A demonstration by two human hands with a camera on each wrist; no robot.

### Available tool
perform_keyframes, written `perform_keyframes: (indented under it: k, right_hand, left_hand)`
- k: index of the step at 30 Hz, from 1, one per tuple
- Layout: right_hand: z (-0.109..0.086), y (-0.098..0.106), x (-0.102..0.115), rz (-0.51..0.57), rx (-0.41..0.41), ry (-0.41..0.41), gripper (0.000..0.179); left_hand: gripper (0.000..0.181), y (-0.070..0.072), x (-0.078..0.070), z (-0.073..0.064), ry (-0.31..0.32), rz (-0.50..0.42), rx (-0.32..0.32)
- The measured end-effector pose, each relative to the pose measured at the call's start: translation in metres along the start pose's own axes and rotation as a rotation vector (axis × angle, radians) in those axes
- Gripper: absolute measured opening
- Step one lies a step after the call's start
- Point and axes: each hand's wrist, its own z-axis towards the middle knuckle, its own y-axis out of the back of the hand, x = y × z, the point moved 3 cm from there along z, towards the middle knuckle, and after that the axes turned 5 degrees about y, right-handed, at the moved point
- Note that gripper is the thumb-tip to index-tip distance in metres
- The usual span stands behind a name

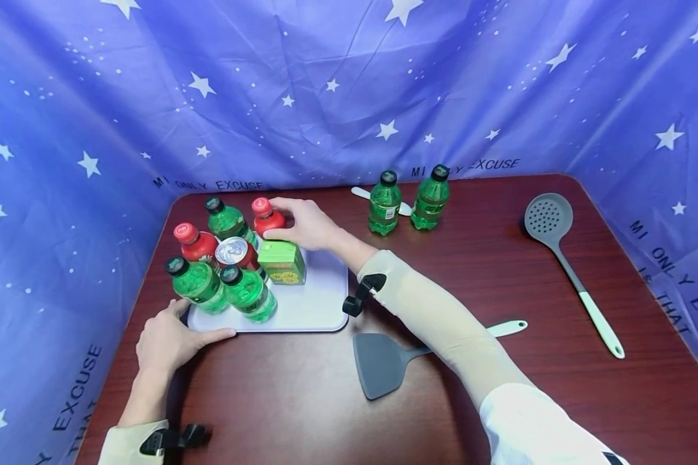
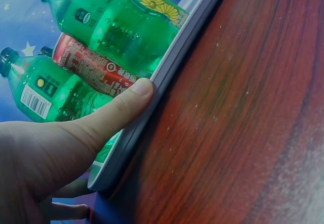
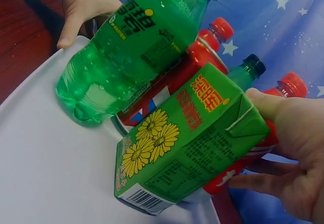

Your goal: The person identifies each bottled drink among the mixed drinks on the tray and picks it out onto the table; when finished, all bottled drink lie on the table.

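A white tray [image 1: 320,310] on the table bears bottles, a can and a carton. My left hand [image 1: 165,339] grips its front left corner, thumb along the front rim [image 2: 147,110]. My right hand [image 1: 308,225] holds a red bottle [image 1: 265,216] at the tray's back edge; in the right wrist view its fingers curl round that bottle, partly hidden behind a green drink carton [image 3: 177,138]. Around the red drink can [image 1: 236,252] stand another red bottle [image 1: 196,242] and three green bottles, one at the back [image 1: 228,221] and two in front [image 1: 200,287], [image 1: 250,296].
Two green bottles [image 1: 386,205], [image 1: 430,199] stand at the table's back, a pale utensil handle [image 1: 360,192] behind them. A grey spatula [image 1: 379,365] lies under my right forearm. On the right lies a slotted skimmer [image 1: 549,219]. Star-printed blue curtain [image 1: 326,116] surrounds the table.
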Motion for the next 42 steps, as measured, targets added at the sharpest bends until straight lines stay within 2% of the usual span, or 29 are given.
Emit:
perform_keyframes:
  k: [7, 15, 20, 24, 29, 38, 42]
  right_hand:
    - [-0.011, 0.026, 0.013, -0.002, -0.104, 0.005, 0.063]
    - [-0.030, 0.065, 0.030, -0.035, -0.233, 0.038, 0.054]
    - [-0.046, 0.094, 0.037, -0.086, -0.308, 0.031, 0.056]
    - [-0.058, 0.117, 0.042, -0.145, -0.344, 0.022, 0.060]
    - [-0.072, 0.145, 0.045, -0.166, -0.386, 0.029, 0.060]
    - [-0.114, 0.197, 0.043, -0.259, -0.507, 0.004, 0.052]
    - [-0.134, 0.217, 0.042, -0.301, -0.577, -0.016, 0.052]
  left_hand:
    - [0.130, -0.003, -0.002, 0.002, -0.004, -0.011, 0.017]
    - [0.130, -0.006, -0.002, 0.002, 0.000, -0.013, 0.023]
    - [0.130, -0.006, -0.003, 0.001, -0.005, -0.016, 0.024]
    - [0.130, -0.003, -0.001, 0.001, 0.004, -0.012, 0.028]
    - [0.128, -0.002, 0.000, 0.000, 0.010, -0.020, 0.030]
    - [0.125, -0.002, -0.002, 0.002, -0.014, -0.034, 0.011]
    - [0.125, -0.002, -0.001, 0.001, -0.006, -0.036, 0.018]
